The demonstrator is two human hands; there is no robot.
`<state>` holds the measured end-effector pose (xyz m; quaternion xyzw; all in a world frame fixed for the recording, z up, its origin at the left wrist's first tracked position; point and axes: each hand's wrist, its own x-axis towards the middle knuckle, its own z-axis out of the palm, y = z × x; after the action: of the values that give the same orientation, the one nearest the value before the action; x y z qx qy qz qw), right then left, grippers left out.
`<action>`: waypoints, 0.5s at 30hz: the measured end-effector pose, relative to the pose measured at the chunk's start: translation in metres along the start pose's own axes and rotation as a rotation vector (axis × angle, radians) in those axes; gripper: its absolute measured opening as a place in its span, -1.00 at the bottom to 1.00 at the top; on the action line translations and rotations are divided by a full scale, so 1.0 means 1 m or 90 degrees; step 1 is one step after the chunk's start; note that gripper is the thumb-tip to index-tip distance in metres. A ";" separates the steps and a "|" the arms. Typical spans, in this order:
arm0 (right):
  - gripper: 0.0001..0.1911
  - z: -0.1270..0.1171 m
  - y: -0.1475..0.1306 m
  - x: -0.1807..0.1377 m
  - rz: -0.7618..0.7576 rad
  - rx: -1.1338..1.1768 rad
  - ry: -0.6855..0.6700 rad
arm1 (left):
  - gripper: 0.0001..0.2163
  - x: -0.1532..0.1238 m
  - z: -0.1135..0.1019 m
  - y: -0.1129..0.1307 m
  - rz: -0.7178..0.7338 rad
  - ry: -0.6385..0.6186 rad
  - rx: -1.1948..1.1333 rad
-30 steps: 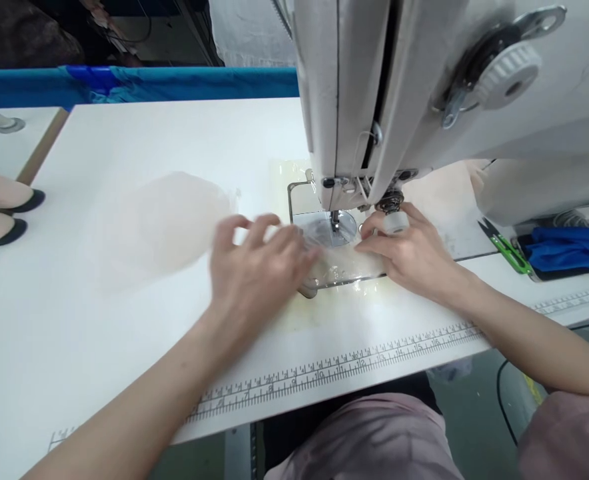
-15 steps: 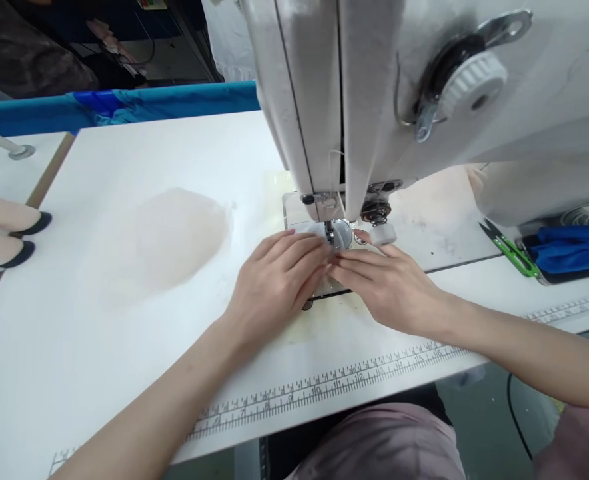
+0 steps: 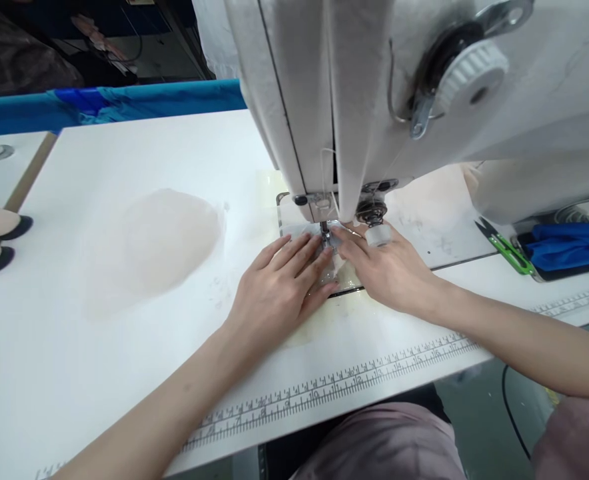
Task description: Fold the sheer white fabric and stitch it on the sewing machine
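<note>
A sewing machine point(image 3: 319, 100) stands over the white table, with its needle and presser foot point(image 3: 325, 233) lowered near the metal needle plate point(image 3: 294, 217). My left hand point(image 3: 279, 287) lies flat just left of the foot, fingers spread, fingertips close to it. Beneath its fingers and the foot shows a small piece of thin, see-through material point(image 3: 330, 267); its full shape is hidden. On the foot's right side, my right hand point(image 3: 392, 273) rests with its fingers stretched toward the needle. Part of that hand is behind a white round knob point(image 3: 378, 235).
A pale sheer piece point(image 3: 164, 233) lies on the table at left. Green thread snips point(image 3: 509, 250) and blue cloth point(image 3: 572, 247) in a dark tray are at right. A printed ruler point(image 3: 314, 393) runs along the front edge. Blue fabric point(image 3: 174, 99) borders the back.
My left hand's fingers have spread and flattened beside the foot. My right fingers have moved up and back around the needle, apart from the left hand. The view has shifted slightly.
</note>
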<state>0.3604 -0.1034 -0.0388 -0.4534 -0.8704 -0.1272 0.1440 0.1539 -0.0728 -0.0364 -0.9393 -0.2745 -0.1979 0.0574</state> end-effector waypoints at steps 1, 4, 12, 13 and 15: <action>-0.66 0.001 0.000 0.000 0.001 -0.013 -0.006 | -0.62 0.000 0.000 0.001 0.001 -0.002 0.006; -0.69 0.002 0.001 0.000 0.003 -0.039 -0.022 | -0.62 0.000 -0.001 0.002 0.003 -0.002 0.024; -0.65 -0.001 -0.001 0.001 0.005 -0.037 -0.001 | -0.62 0.001 -0.001 0.003 0.010 0.002 0.041; -0.65 -0.001 -0.001 0.001 0.006 -0.042 -0.001 | -0.62 0.001 -0.001 0.003 0.010 0.003 0.042; -0.65 0.000 -0.001 0.001 0.004 -0.055 -0.006 | -0.62 0.001 -0.002 0.003 0.011 0.002 0.042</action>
<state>0.3595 -0.1034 -0.0382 -0.4626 -0.8632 -0.1622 0.1208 0.1558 -0.0751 -0.0345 -0.9388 -0.2729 -0.1896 0.0907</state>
